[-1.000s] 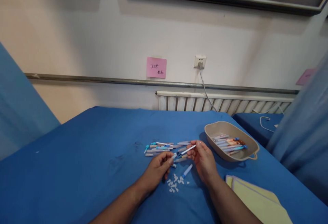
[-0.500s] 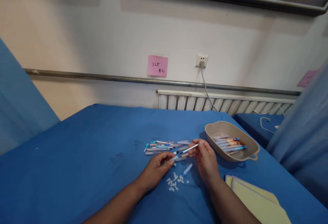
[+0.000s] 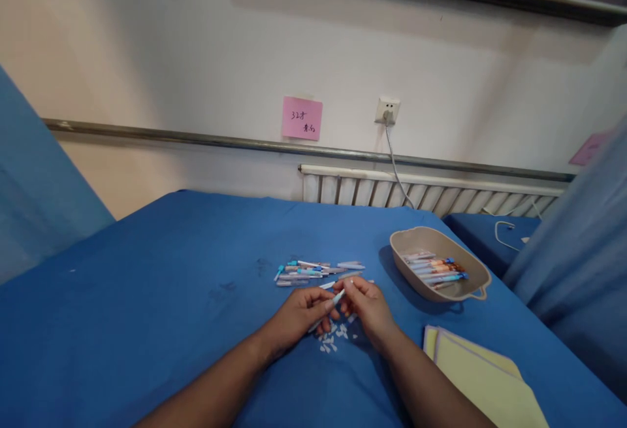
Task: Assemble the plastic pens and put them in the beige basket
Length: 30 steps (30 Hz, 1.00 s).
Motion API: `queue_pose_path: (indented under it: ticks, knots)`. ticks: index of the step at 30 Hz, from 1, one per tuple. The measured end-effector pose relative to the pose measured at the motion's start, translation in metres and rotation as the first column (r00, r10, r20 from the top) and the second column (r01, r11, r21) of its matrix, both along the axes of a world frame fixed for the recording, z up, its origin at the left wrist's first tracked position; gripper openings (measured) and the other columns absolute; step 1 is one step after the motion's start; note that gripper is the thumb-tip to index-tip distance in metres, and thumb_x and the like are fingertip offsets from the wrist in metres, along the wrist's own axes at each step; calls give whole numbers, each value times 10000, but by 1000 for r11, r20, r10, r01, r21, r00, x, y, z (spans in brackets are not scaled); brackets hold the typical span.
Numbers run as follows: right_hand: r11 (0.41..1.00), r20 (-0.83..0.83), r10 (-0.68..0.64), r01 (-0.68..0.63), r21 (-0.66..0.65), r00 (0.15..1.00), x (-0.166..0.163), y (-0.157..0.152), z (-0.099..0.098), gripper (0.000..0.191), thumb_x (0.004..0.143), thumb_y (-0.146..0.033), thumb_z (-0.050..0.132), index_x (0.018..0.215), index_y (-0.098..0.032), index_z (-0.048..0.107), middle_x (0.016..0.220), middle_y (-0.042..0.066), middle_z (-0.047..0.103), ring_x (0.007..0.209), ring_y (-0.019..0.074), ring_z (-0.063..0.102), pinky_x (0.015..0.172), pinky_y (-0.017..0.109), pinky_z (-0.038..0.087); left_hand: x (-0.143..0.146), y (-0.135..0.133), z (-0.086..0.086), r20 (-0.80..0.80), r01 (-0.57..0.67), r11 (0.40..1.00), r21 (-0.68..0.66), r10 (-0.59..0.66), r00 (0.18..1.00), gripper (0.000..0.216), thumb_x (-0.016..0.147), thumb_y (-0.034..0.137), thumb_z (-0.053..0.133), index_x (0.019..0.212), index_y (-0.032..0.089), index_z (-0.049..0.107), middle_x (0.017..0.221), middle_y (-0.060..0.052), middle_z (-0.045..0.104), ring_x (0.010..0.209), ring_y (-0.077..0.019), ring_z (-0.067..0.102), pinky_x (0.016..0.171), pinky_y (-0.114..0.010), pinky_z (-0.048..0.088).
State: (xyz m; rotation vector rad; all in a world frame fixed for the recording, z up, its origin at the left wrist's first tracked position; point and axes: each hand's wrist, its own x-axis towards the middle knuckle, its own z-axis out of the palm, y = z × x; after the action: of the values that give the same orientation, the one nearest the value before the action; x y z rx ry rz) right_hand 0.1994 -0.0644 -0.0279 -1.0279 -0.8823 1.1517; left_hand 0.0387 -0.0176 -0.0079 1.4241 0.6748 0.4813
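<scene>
My left hand [image 3: 302, 313] is closed round a pale pen [image 3: 337, 298], which points up and to the right. My right hand [image 3: 368, 307] pinches the pen's upper end, its fingertips close to those of my left hand. Whether a small part sits between the right fingertips is hidden. Beneath the hands lies a scatter of small white pieces [image 3: 328, 343], shaped like pen tips. Just beyond my hands, a loose pile of pens and pen parts [image 3: 304, 273], in white, grey and turquoise, rests on the blue cloth.
To the right stands a beige basin [image 3: 477, 284] with several pens in it. Folded yellow cloths [image 3: 484, 376] lie beside my right forearm. A blue sheet [image 3: 147, 284] covers the surface. Behind are a radiator [image 3: 362, 189] and a plugged socket [image 3: 387, 111]; curtains hang either side.
My right hand has moved left and down to meet my left hand. The white stick it held apart from the pen no longer shows separately. The view has tilted slightly.
</scene>
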Motion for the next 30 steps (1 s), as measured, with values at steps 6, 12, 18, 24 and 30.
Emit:
queue_pose_path:
  ticks: [6, 12, 18, 24, 30]
  knots:
    - [997, 205, 75, -69, -33, 976, -10, -4, 0, 464, 758, -573, 562, 909, -151, 685, 585, 0, 593, 497, 104, 498, 468, 209, 384, -1, -1, 3, 79, 49, 981, -187, -34, 996, 334, 771, 447, 629, 764, 113, 632, 647, -17, 621, 500, -89, 546, 489, -193, 408]
    - [997, 209, -73, 63, 53, 975, -5, -3, -3, 385, 761, -524, 589, 914, -177, 652, 655, 1, 607, 524, 114, 519, 496, 224, 412, -1, 2, -2, 124, 43, 965, -259, -11, 992, 302, 791, 418, 625, 825, 118, 628, 721, -32, 637, 498, -74, 552, 473, -177, 405]
    - [997, 274, -80, 72, 41, 958, -1, -3, 1, 371, 723, -536, 615, 778, -175, 679, 601, 1, 621, 494, 121, 515, 494, 233, 404, -4, 2, -6, 132, 45, 960, -277, -8, 991, 310, 762, 404, 664, 884, 121, 625, 739, -38, 635, 523, -84, 560, 499, -188, 422]
    - [988, 403, -147, 152, 20, 903, 19, 0, -1, 414, 787, -549, 510, 829, -165, 661, 667, 19, 647, 489, 128, 525, 487, 240, 403, -4, 8, -3, 140, -2, 960, -281, 43, 989, 285, 742, 367, 695, 857, 117, 624, 740, -32, 627, 525, -80, 550, 479, -177, 407]
    - [956, 427, -257, 292, -17, 867, 49, 5, -7, 375, 745, -532, 540, 737, -169, 632, 531, -18, 558, 428, 118, 455, 426, 229, 343, -10, 19, 4, 198, -85, 932, -352, 162, 967, 232, 742, 295, 703, 887, 131, 622, 721, -11, 610, 491, -63, 521, 456, -167, 394]
